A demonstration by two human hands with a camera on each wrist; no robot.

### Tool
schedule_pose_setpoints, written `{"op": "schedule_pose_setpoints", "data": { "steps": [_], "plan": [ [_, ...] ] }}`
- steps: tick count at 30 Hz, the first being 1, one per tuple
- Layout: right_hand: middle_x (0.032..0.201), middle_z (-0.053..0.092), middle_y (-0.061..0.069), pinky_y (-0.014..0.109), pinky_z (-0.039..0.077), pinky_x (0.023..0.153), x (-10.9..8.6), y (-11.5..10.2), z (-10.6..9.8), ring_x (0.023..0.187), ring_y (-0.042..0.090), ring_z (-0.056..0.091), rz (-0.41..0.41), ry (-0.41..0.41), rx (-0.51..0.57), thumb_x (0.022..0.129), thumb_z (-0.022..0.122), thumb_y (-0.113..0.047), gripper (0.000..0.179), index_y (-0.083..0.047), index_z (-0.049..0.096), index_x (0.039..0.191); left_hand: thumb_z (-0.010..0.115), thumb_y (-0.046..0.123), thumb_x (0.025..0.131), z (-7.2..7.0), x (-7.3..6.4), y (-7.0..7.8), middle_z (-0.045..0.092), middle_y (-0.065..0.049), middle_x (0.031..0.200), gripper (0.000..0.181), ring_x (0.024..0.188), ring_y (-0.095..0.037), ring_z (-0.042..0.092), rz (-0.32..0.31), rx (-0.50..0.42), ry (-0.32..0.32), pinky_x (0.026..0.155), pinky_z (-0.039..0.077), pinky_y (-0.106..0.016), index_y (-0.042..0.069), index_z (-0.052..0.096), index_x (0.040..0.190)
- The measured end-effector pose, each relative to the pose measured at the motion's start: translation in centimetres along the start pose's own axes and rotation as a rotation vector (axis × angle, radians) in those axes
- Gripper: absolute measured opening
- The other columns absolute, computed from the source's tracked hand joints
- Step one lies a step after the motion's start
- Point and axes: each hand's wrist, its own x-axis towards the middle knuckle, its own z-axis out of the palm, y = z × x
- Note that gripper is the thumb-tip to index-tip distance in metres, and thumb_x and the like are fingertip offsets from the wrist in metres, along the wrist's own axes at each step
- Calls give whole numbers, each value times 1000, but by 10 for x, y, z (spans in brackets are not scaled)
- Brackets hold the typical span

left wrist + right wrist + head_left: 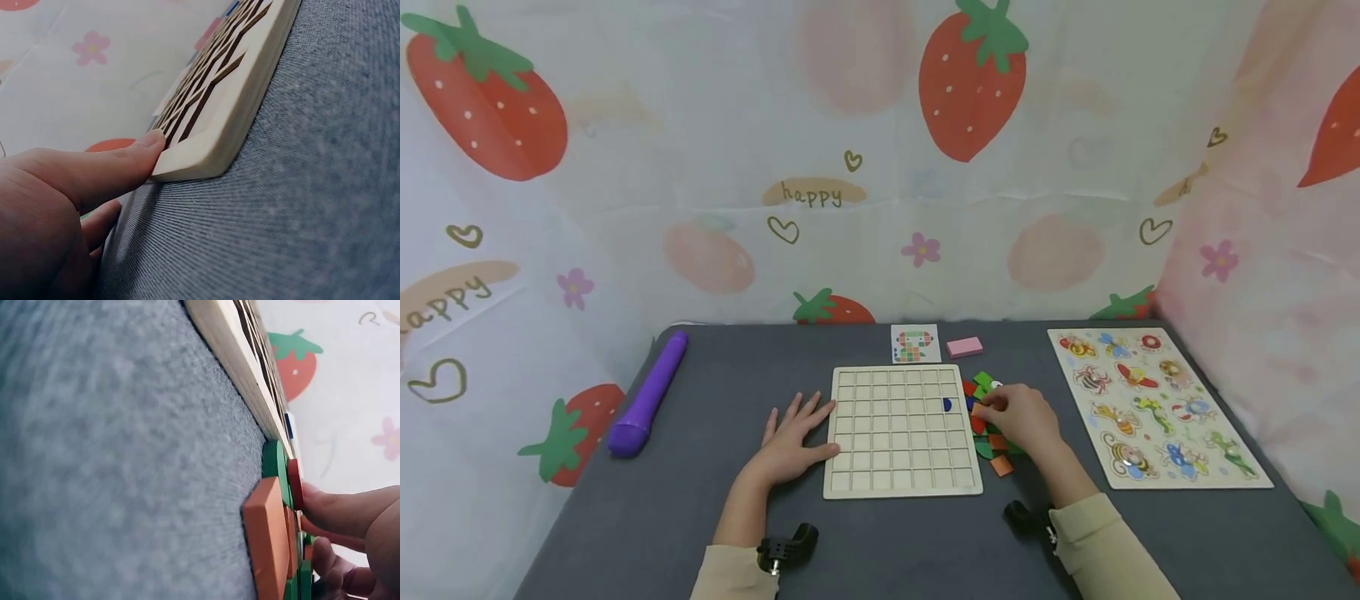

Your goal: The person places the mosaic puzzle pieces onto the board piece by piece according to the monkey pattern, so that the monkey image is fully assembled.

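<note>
A pale wooden grid board [904, 493] lies flat on the dark cloth, with one dark blue half-round piece [947, 405] in a cell near its right side. My left hand [790, 446] is spread at the board's left edge; in the left wrist view the thumb [134, 164] rests on its corner. At the right edge, my right hand [1024, 419] reaches into a pile of coloured pieces, fingers bent, fingertips at an orange piece [982, 412]. In the right wrist view its thumb is against a red piece [295, 484]; I cannot tell whether a piece is pinched.
Behind the board lie a pattern card [915, 344] and a pink block [964, 347]. A purple stick [649, 396] is at far left, an insect picture board [1157, 408] at right. A loose orange square [1002, 466] lies near the pile. Strawberry-print cloth [880, 250] hangs behind.
</note>
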Motion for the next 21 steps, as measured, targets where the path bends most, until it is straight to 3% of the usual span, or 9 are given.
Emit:
{"op": "schedule_pose_setpoints", "data": {
  "steps": [4, 12, 21],
  "plan": [
    [95, 71, 6, 37, 54, 67, 3, 0, 2, 78, 19, 61, 5, -10, -16, 89, 79, -31, 28, -10, 77, 108, 70, 48, 92, 1, 1, -1, 18, -10, 169, 80, 157, -37, -1, -4, 2, 9, 121, -11, -63, 22, 36, 159],
    [85, 66, 5, 32, 43, 61, 6, -1, -2, 74, 21, 55, 41, -8, 70, 87, 82, -28, 23, -11, 66, 89, 70, 50, 91, 4, 4, -4, 19, -8, 169, 80, 158, -35, -1, -4, 7, 9, 122, -11, -62, 24, 36, 159],
    [87, 72, 2, 35, 50, 65, 9, -18, -10, 78, 20, 61, -21, 16, 138, 89, 79, -31, 17, -15, 78, 92, 71, 49, 91, 4, 2, -2, 20, -8, 169, 80, 158, -35, 0, -9, 5, 21, 122, -11, -62, 23, 37, 158]
  ]
}}
